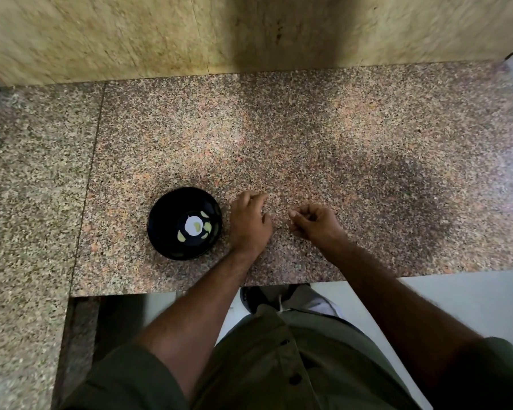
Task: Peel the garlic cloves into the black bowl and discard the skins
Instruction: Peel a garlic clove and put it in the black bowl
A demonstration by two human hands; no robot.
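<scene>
- Two hands rest on the speckled granite counter (338, 137): the left hand (249, 221) lies palm down with fingers loosely spread and gripping nothing, while the right hand (314, 221) is curled, thumb against fingertips.
- Whether the right hand pinches a skin or clove cannot be made out; its palm is hidden.
- Just left of the left hand sits the black bowl (163, 226), upright, mouth upward.
- Several pale peeled garlic cloves (182, 236) lie inside around a white round patch (193, 226); their long axes are too small to judge.
- No writing is legible.
</scene>
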